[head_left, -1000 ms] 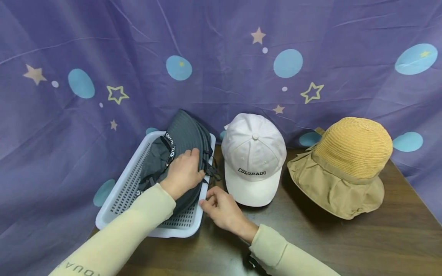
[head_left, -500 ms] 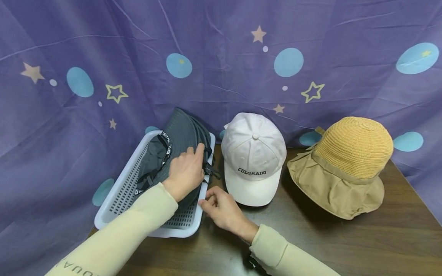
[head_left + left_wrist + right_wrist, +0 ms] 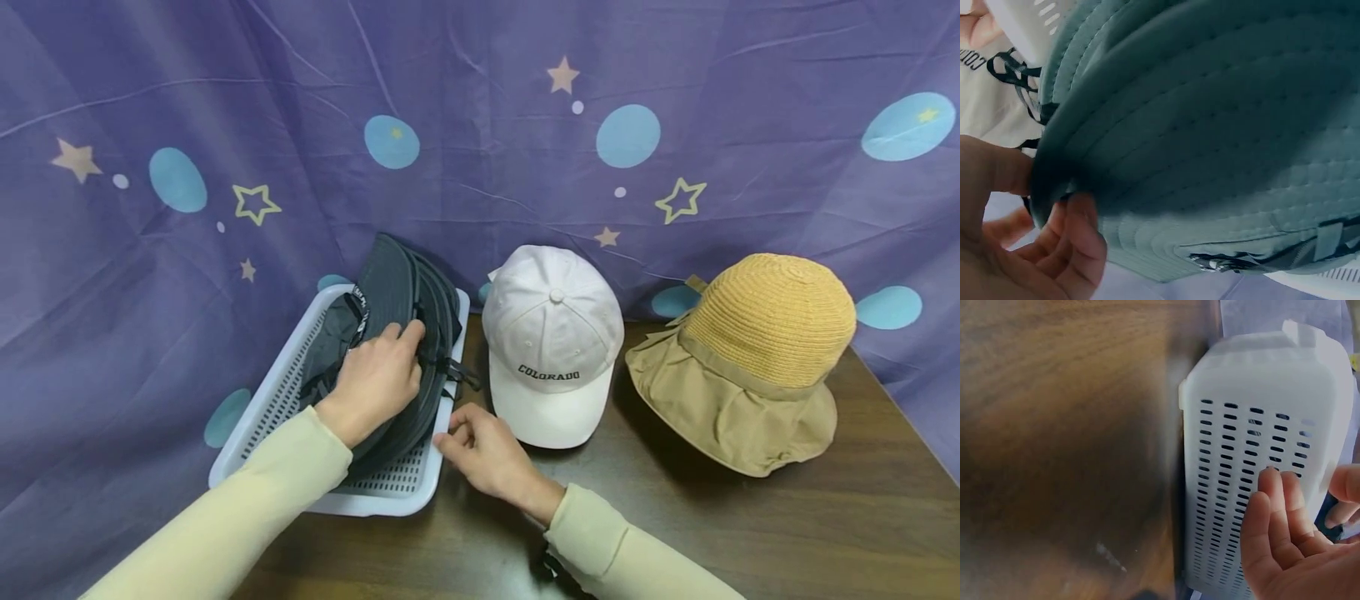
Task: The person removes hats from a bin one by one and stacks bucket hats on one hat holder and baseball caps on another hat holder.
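Note:
Dark grey-green wide-brimmed hats [image 3: 386, 279] with stitched brims lie stacked and tilted in a pale blue perforated basket [image 3: 429, 492]. My left hand [image 3: 378, 375] pinches the edge of the top brim [image 3: 1210, 119] between thumb and fingers, seen close up in the left wrist view. A second brim shows behind it. Black straps with a buckle [image 3: 457, 373] hang over the basket's right rim. My right hand [image 3: 487, 458] holds that rim, with several fingers against the slotted outer wall [image 3: 1210, 487] in the right wrist view.
A white cap [image 3: 555, 333] lettered COLORADO stands just right of the basket. Farther right is a straw sun hat [image 3: 765, 325] with a beige cloth brim. They sit on a dark wooden table [image 3: 712, 525] before a purple curtain [image 3: 480, 125] with stars.
My left hand first moves slightly right across the hats, then left and down, parting the top brim from the ones behind. The right hand stays at the basket rim.

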### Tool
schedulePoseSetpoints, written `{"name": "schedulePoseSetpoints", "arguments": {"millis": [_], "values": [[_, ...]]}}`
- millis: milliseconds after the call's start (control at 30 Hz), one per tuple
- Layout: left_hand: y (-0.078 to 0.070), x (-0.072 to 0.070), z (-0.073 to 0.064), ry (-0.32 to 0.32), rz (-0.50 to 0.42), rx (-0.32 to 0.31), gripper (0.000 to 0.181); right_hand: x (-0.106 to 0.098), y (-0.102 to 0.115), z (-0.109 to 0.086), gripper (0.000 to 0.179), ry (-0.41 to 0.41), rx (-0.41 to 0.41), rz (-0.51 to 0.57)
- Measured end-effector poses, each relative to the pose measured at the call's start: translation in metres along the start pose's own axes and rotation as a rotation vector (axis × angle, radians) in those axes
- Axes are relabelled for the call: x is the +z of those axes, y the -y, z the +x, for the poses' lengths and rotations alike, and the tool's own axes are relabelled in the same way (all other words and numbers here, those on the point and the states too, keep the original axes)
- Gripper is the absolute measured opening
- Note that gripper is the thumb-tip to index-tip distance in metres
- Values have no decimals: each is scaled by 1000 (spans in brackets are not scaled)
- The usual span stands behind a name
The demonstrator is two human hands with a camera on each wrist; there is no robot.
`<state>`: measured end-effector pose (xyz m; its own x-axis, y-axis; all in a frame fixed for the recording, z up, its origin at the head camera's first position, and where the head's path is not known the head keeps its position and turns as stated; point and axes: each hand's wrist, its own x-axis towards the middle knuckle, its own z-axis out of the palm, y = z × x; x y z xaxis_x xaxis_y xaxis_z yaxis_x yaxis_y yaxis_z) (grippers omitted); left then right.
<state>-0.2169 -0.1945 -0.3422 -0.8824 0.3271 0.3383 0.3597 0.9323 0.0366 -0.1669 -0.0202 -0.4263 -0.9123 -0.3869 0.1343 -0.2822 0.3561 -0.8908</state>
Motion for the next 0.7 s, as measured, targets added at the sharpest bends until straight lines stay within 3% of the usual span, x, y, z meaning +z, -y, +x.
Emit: {"name": "schedulePoseSetpoints", "arguments": {"millis": [133, 233, 400, 567, 700], "values": [[5, -7, -1, 17, -185, -141, 57, -5, 3, 2, 33, -47, 13, -40], [9, -12, -2, 24, -293, -256, 47, -8, 7, 5, 40, -101, 3, -70], [14, -19, -4, 10, -347, -315, 20, -12, 18, 13, 35, -145, -65, -57], [11, -27, -7, 7, -415, -394, 19, -15, 29, 21, 33, -138, -109, -5], [4, -35, -7, 69, -537, -465, 21, -17, 35, 26, 36, -123, -101, 46]]}}
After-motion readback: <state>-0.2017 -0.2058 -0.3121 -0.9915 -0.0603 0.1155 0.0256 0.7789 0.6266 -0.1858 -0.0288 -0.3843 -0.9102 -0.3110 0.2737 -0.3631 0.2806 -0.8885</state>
